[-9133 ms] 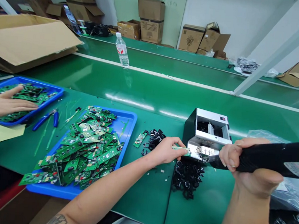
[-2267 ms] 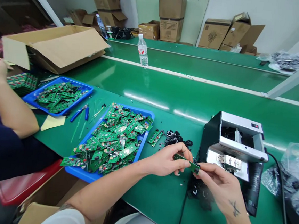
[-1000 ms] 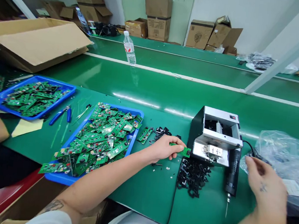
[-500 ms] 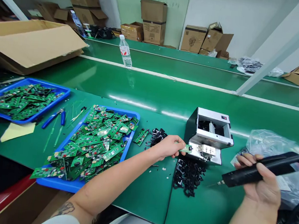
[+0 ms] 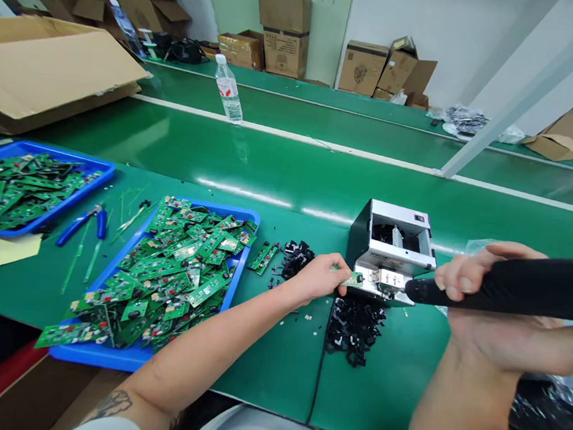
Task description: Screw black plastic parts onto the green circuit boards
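Observation:
My left hand (image 5: 322, 278) pinches a small green circuit board (image 5: 354, 279) at the left side of a metal plate on the front of a screw feeder (image 5: 389, 241). In my right hand (image 5: 488, 313) is a black electric screwdriver (image 5: 526, 286), held level and pointing left. Its nose reaches the right end of the feeder's front plate; whether the bit touches a screw cannot be made out. Small black plastic parts (image 5: 354, 328) lie heaped below the feeder. A second pile of black parts (image 5: 296, 259) sits behind my left hand, beside a few loose boards (image 5: 263, 258).
A blue tray (image 5: 232, 297) heaped with circuit boards stands left of my forearm. Farther left are blue-handled cutters (image 5: 82, 224) and another blue tray (image 5: 104, 179) of boards. A water bottle (image 5: 228, 91) stands behind. Clear plastic bags (image 5: 558, 399) lie at the right.
My right hand has brought the screwdriver left and up, from above the table to the feeder's front. My left hand keeps the board at the plate. The view has shifted slightly.

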`<state>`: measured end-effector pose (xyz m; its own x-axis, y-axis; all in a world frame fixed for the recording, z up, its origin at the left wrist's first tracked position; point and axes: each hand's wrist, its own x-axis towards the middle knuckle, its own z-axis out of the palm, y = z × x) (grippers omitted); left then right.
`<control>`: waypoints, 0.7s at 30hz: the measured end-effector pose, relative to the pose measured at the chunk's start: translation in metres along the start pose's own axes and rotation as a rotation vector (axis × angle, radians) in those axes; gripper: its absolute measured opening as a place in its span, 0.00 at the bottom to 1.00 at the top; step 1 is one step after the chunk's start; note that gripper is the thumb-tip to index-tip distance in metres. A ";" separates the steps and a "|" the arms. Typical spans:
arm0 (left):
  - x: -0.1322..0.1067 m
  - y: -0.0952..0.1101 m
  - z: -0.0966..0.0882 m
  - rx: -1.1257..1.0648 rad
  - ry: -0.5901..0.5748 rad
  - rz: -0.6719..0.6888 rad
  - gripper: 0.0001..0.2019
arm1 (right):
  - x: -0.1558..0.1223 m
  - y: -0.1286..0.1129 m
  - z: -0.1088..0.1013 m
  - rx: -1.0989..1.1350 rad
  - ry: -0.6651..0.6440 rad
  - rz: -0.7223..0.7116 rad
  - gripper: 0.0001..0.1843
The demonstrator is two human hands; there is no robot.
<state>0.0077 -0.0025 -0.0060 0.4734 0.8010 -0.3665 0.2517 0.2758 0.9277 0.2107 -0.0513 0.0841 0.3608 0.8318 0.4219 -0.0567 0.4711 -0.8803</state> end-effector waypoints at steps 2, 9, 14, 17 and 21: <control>0.001 -0.002 0.000 0.005 0.007 0.019 0.05 | 0.002 0.006 0.008 0.001 -0.056 -0.081 0.48; 0.003 -0.003 0.001 -0.017 0.003 0.029 0.04 | 0.007 0.017 0.010 -0.024 -0.141 -0.130 0.49; 0.006 -0.007 0.001 -0.017 0.006 0.050 0.05 | 0.008 0.019 0.014 -0.044 -0.139 -0.073 0.49; 0.009 -0.011 0.002 -0.007 0.010 0.063 0.06 | 0.004 0.020 0.013 -0.034 -0.164 -0.032 0.49; 0.008 -0.011 0.003 0.014 0.010 0.048 0.07 | -0.002 0.019 0.002 0.012 -0.137 0.037 0.49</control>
<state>0.0116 -0.0008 -0.0191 0.4771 0.8181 -0.3210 0.2406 0.2297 0.9430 0.2066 -0.0435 0.0668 0.2278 0.8805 0.4157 -0.0793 0.4423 -0.8934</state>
